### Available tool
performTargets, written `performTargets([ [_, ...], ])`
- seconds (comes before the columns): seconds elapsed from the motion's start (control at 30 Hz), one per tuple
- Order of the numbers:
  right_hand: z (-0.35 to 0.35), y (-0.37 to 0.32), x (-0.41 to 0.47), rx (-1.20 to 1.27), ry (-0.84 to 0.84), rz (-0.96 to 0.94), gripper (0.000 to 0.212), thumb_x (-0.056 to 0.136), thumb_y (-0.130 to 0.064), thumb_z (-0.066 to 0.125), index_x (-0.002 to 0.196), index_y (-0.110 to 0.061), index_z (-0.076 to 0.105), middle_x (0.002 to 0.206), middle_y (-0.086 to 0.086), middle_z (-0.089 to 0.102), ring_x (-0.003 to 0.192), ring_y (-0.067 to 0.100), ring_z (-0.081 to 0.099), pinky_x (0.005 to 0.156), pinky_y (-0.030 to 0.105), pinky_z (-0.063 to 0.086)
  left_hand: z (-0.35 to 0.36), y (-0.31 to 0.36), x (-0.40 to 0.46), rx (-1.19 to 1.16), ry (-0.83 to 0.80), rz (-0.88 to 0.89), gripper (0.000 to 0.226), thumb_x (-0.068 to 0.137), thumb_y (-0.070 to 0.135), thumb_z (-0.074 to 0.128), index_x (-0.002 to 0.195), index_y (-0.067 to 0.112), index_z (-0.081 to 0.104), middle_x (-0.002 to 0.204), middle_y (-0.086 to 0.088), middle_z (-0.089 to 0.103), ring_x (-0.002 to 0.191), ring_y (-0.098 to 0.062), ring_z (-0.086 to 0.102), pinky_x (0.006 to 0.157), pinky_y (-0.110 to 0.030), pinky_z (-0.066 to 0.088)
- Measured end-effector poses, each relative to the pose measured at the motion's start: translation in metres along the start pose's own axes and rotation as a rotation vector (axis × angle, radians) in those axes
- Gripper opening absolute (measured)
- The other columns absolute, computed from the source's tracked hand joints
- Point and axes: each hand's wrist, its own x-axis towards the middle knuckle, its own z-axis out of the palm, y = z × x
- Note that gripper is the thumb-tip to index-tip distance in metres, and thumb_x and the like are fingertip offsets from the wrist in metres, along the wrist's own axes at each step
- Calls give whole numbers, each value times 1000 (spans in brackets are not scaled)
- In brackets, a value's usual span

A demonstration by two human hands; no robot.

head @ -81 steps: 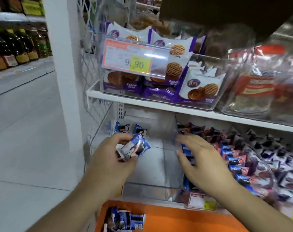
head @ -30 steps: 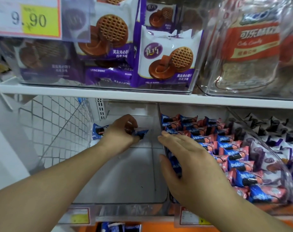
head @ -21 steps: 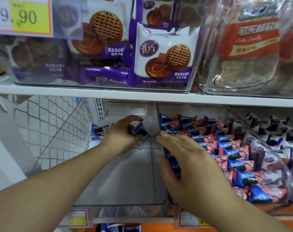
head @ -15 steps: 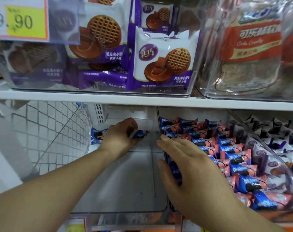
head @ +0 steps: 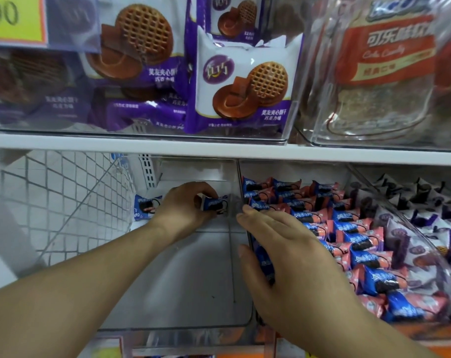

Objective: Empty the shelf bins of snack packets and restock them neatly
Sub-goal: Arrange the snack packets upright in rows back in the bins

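A small blue snack packet (head: 214, 204) sits at the back of the clear shelf bin (head: 183, 280), pinched between the thumb and curled fingers of the left hand (head: 187, 209), just short of the bin's rear wall. A second blue packet (head: 145, 208) lies to the left of that wrist, near the bin's left edge and beside the white wire mesh panel (head: 64, 202). The rest of the bin floor, from the hand forward to the front lip, is bare.

The right hand (head: 283, 259) lies flat with straight fingers on the dividing wall between this bin and the neighbouring bin (head: 425, 257), its thumb on the near-empty side. That neighbour is packed in rows with blue-and-pink packets (head: 358, 244).

Above, the white shelf edge (head: 219, 149) overhangs both bins, carrying a clear bin of purple biscuit packs (head: 245, 83) and a clear candy jar (head: 379, 73).
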Motion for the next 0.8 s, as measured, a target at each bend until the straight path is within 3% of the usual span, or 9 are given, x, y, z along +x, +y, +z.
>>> performTargets([
  [0.07,1,0,0,-8,2,2,51,96,-45,46,143,-31,61,149,-22,55,134,-3,47,108,10,34,1,-3,0,28,9,25,27,84,29,82,107,36,70,106,22,66,95,-3,59,73,-3,39],
  [0.13,1,0,0,-10,7,2,50,97,-45,46,142,-31,61,148,-22,56,133,-3,48,107,9,33,3,-7,1,150,44,76,31,83,31,83,111,35,72,108,16,64,105,-11,51,86,-20,42],
  [0.2,1,0,0,-4,13,-2,49,97,-44,48,142,-30,61,148,-21,56,133,-2,48,107,11,36,5,-12,4,229,77,122,35,80,33,85,112,34,73,109,13,59,107,-19,45,88,-34,36],
  [0.37,2,1,0,14,15,-6,50,98,-43,46,143,-30,61,149,-21,55,135,-1,48,109,20,44,6,-14,13,289,32,131,41,82,42,82,122,37,71,119,11,62,111,-20,45,92,-36,37],
  [0.53,1,-1,0,4,23,4,50,96,-43,48,141,-28,63,147,-19,58,132,1,51,107,14,37,1,-22,1,440,-41,243,60,85,43,80,141,39,61,135,8,53,122,-23,43,97,-38,39],
  [0.67,0,-2,-1,-2,10,3,50,96,-43,47,141,-28,62,148,-17,58,132,2,51,107,18,41,-16,-37,-8,285,-2,103,69,79,37,87,141,34,59,136,6,56,125,-21,51,108,-43,44],
  [0.8,0,-3,-2,8,9,7,49,96,-41,49,142,-29,61,148,-18,57,133,2,50,106,19,42,-21,-42,-12,403,-38,57,56,83,34,83,135,26,63,126,1,70,120,-27,61,103,-40,46],
])
